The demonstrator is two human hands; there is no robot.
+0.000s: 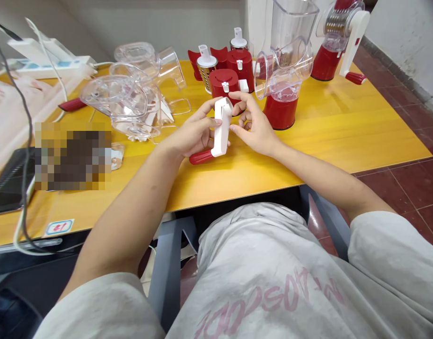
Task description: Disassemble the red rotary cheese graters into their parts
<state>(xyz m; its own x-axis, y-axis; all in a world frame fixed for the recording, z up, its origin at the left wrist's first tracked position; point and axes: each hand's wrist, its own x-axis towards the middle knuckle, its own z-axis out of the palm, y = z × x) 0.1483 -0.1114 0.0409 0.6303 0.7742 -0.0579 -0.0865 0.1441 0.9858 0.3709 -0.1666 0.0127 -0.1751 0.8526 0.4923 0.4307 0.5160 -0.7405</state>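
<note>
My left hand [198, 133] is closed around a white crank handle [221, 134], which stands nearly upright over the table. Its red grip [201, 157] points down to the left, below my fingers. To the right of the crank, my right hand [255, 125] has its fingers bent and spread. Its index fingertip and thumb come close to the crank's upper end and side; whether they touch it I cannot tell. Just beyond my hands are a red base [224, 81] with a white latch and a metal grater drum [206, 70] with a white shaft.
A red base with a clear grater housing [285, 70] stands right of my hands; an assembled rotary grater [334, 42] is farther right. Clear plastic housings [131, 94] pile up at left. Cables, a power strip [53, 66] and a phone [13, 179] lie on the table's left side.
</note>
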